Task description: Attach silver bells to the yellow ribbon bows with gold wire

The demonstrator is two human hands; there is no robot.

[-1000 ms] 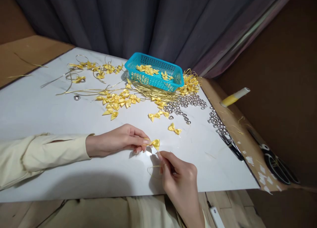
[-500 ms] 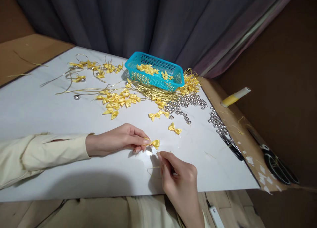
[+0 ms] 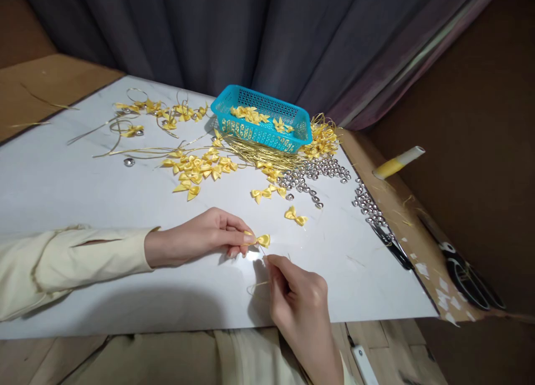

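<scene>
Between thumb and fingers, my left hand pinches a yellow satin bow just above the white tabletop. One loop of the bow sticks out to the right of my fingertips; the rest is partly hidden by them. My right hand is closed in a pinch on a thin gold cord, which runs up to the bow and trails to the left below. A single yellow bow lies on the table beyond my hands. Farther off lies a pile of yellow bows.
A blue basket with bows inside stands at the back. Gold cords lie before it, silver beads to their right. Black tweezers or snips rest at the right edge, scissors and a yellow-white tube beyond.
My right hand has shifted slightly left and down, still pinching the cord. The left hand keeps its hold on the bow, almost unmoved.
</scene>
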